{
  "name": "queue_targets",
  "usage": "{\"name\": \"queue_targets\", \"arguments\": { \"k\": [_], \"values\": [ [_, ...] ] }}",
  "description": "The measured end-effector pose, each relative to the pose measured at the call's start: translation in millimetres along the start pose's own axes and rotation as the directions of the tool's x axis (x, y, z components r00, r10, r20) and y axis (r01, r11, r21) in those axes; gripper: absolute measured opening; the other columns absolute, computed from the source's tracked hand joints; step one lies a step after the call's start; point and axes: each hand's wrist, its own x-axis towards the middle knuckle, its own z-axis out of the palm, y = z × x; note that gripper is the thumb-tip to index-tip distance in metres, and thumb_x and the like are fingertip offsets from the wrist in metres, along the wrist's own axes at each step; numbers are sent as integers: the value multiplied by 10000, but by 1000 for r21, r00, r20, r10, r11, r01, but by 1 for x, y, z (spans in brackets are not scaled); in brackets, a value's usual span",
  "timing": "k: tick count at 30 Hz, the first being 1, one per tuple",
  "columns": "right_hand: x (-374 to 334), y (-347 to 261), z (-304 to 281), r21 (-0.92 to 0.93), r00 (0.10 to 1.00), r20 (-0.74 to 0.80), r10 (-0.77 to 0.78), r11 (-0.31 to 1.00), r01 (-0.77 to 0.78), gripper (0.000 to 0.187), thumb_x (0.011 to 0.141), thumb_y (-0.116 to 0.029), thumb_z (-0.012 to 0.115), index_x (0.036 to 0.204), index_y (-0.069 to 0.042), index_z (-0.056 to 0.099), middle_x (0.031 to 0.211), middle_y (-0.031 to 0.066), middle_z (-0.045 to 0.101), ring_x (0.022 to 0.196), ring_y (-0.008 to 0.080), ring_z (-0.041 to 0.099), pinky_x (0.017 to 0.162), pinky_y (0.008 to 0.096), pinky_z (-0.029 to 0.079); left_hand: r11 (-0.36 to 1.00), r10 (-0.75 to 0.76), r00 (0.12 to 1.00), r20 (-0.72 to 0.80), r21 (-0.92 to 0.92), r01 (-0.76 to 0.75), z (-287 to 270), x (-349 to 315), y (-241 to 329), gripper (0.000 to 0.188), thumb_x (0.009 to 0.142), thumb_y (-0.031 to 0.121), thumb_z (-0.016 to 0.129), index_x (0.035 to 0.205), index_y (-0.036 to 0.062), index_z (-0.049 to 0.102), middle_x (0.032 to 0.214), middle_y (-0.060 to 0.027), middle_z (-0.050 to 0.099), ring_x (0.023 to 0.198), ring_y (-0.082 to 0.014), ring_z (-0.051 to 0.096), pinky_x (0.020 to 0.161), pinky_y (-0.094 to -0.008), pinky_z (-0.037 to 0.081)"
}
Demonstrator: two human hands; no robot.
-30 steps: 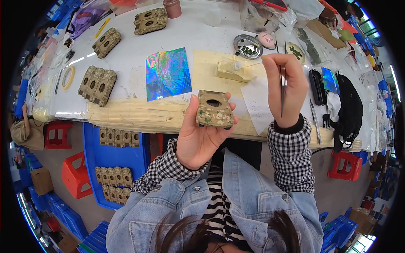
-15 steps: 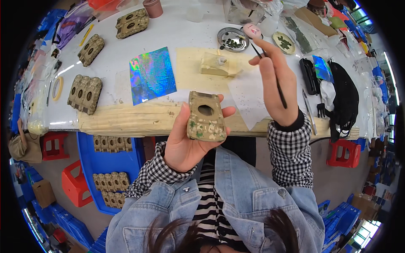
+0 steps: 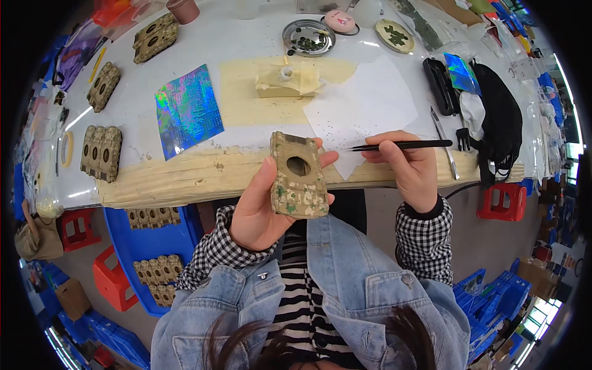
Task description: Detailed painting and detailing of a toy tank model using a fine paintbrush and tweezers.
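Between the curled fingers and thumb of the left hand [image 3: 251,216] is gripped a boxy, tan shell in pixelated camouflage [image 3: 300,194], its round hole showing, green patches toward its near end. Just right of those fingertips, the fingers of the right hand [image 3: 414,176] pinch slim black tweezers [image 3: 413,145], points clear of the shell. Beyond the fingers, a thin white paper sheet [image 3: 376,102] lies on the white tabletop [image 3: 240,40]; well right, a red plastic stool [image 3: 517,196] stands on grey floor [image 3: 475,231].

camouflage shell [image 3: 300,190] partly hides left fingers [image 3: 328,158]; tweezer tips [image 3: 356,148] are too fine to judge.
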Motion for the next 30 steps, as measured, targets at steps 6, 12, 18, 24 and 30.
{"name": "queue_targets", "arguments": {
  "k": [6,12,18,24,30],
  "values": [
    [9,2,1,-75,999,33,20,997,-18,213,946,-133,571,982,62,647,874,90,671,796,126,657,728,234,529,1000,24,1000,-9,-18,-24,-1,-1,-2,686,980,516,275,1472,54,154,1500,-211,194,1392,-406,178,880,-424,554],
    [10,2,0,-132,997,63,44,991,-35,212,964,-135,531,994,50,631,912,103,673,809,149,671,732,247,537,1000,2,994,110,-22,0,-12,-1,0,629,996,452,329,1471,70,172,1509,-111,239,1403,-320,220,990,-507,440],
    [10,3,-1,-144,997,61,47,989,-38,215,965,-137,530,995,50,632,910,100,674,809,145,668,727,243,534,1000,-4,994,110,-27,7,-13,-1,0,630,996,454,328,1470,68,174,1510,-110,237,1405,-321,215,991,-511,438],
    [10,3,0,-142,997,59,43,989,-34,224,968,-138,523,995,56,632,914,106,674,808,147,668,721,241,532,1000,-9,995,96,-24,11,-11,-1,1,621,1000,444,322,1467,61,179,1508,-111,243,1403,-319,221,994,-516,435],
    [10,3,0,-149,997,63,37,988,-27,229,969,-141,522,996,58,632,917,108,674,809,149,668,721,242,531,999,-1,995,97,-32,4,-11,-1,0,617,1001,440,321,1465,58,179,1505,-113,248,1402,-319,224,994,-517,435]
  ]
}}
